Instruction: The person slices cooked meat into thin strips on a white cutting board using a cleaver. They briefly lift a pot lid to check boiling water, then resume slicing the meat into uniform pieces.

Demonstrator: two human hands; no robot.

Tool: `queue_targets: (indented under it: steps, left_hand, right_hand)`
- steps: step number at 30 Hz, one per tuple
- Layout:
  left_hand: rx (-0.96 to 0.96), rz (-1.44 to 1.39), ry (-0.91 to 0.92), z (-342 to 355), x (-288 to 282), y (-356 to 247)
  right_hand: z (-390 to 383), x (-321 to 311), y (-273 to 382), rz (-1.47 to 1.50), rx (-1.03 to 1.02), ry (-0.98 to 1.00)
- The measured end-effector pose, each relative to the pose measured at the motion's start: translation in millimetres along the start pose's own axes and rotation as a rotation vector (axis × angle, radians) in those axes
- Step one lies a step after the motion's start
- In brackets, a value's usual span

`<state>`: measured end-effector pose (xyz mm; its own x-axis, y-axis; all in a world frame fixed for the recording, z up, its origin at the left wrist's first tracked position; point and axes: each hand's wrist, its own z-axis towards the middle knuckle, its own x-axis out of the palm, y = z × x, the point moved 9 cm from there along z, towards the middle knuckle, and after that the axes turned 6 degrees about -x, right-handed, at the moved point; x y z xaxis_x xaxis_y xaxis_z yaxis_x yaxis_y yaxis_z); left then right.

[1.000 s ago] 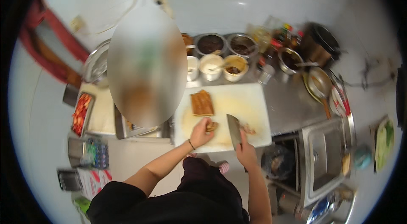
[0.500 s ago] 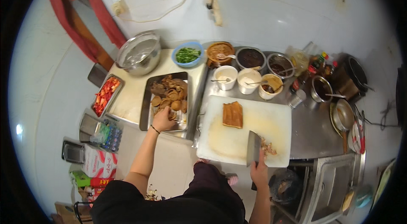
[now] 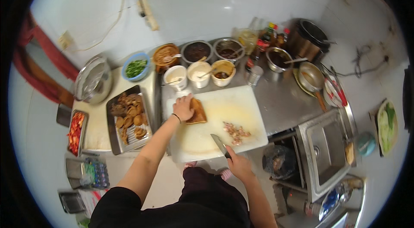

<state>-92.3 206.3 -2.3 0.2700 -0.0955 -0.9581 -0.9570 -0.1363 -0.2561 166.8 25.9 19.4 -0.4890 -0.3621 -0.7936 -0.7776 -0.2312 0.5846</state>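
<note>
On the white cutting board (image 3: 235, 103), my left hand (image 3: 183, 108) grips the left part of a flat brown slab (image 3: 197, 115), its fingertips over the upper edge. My right hand (image 3: 237, 163) holds a broad-bladed knife (image 3: 219, 144) by the handle, with the blade low over the board's front part. A small heap of chopped pinkish-brown bits (image 3: 235, 132) lies right of the blade. Left of the board, a steel tray (image 3: 113, 139) holds several brown cooked pieces (image 3: 131, 111).
Sauce containers (image 3: 199, 72), bottles (image 3: 264, 44) and a tall pot (image 3: 304, 42) line the back. A steel bowl (image 3: 90, 81), green-filled blue bowl (image 3: 136, 69) and red-filled tray (image 3: 75, 133) stand left. A pan (image 3: 310, 77) and sink (image 3: 323, 154) are right.
My left hand held a small brown piece, went to the steel tray, and is now back on the slab without that piece. My right hand has moved slightly left, turning the knife.
</note>
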Motion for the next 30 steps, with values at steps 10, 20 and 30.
queue_targets:
  steps: [10,20,30]
  left_hand:
    - [-0.185,-0.114,0.021,-54.4,6.3,-0.9]
    - [-0.252,-0.497,-0.13,-129.5,37.6,-1.7]
    - [0.084,-0.082,-0.142,-134.2,24.5,-54.9]
  right_hand:
    - [11.5,-35.0,-51.4,-0.179,0.045,-0.101]
    - [32.6,7.0,-2.7,-0.005,0.218,-0.019]
    - [32.2,22.4,4.6,0.051,0.217,0.054]
